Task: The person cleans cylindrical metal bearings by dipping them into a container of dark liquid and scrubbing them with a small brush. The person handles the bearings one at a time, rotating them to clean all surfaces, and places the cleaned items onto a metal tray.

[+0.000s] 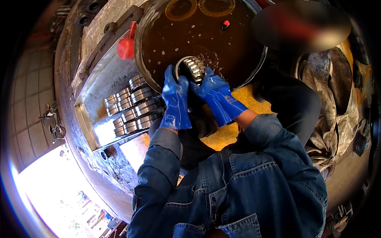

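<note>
A shiny roller bearing (193,68) with a ring of metal rollers is held between both hands, over the near part of a round basin (139,55) of brown liquid. My left hand (174,82), in a blue rubber glove, grips the bearing's left side. On its right side my right hand (211,84), gloved the same way, has its fingers closed around the rim. The liquid ripples just right of the bearing. Two large rings (180,8) lie in the liquid at the far side, and a small red and black object (226,24) shows near them.
Several clean metal bearings (133,105) stand in stacked rows in a metal tray (88,126) left of the basin. A red scoop-like object (126,47) rests at the tray's far corner. A person (301,23) sits close on the right, near a crumpled sack (333,115).
</note>
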